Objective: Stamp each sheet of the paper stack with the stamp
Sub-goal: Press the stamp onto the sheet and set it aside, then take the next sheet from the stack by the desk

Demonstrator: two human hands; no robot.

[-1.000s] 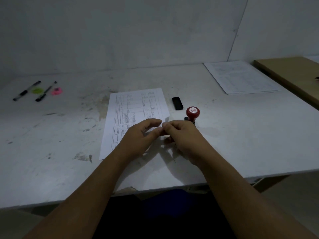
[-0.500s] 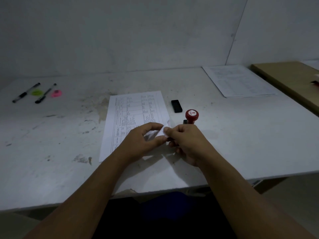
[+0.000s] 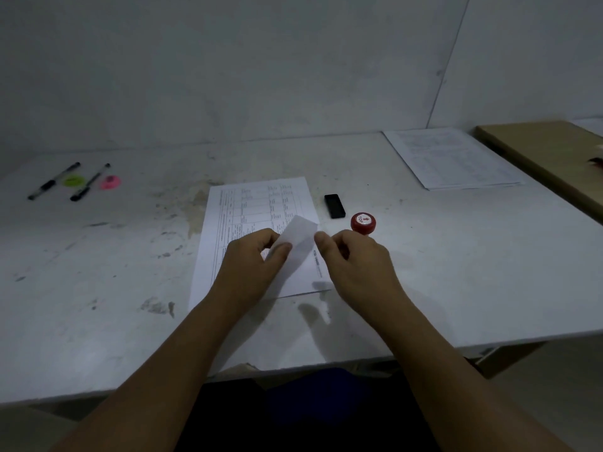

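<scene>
A printed paper stack [image 3: 257, 207] lies on the white table [image 3: 456, 256] in front of me. My left hand [image 3: 251, 262] pinches the near right corner of the top sheet [image 3: 298, 238] and holds it curled up and back, its blank underside showing. Just right of that raised flap is my right hand [image 3: 357, 265], fingers curled, with nothing visible in its grasp. The red-topped stamp [image 3: 363, 222], marked TOP, stands upright just behind my right hand, its lower part hidden by my fingers.
A small black block [image 3: 334, 206] lies between the stack and the stamp. Another pile of printed sheets [image 3: 450, 158] sits at the back right, beside a wooden board [image 3: 548, 151]. Two pens [image 3: 54, 185] and two bright round pieces [image 3: 110, 182] lie at the far left.
Both hands were pinching at the sheet's corner; now my left hand has peeled it higher and further back, and my right hand has come off the paper.
</scene>
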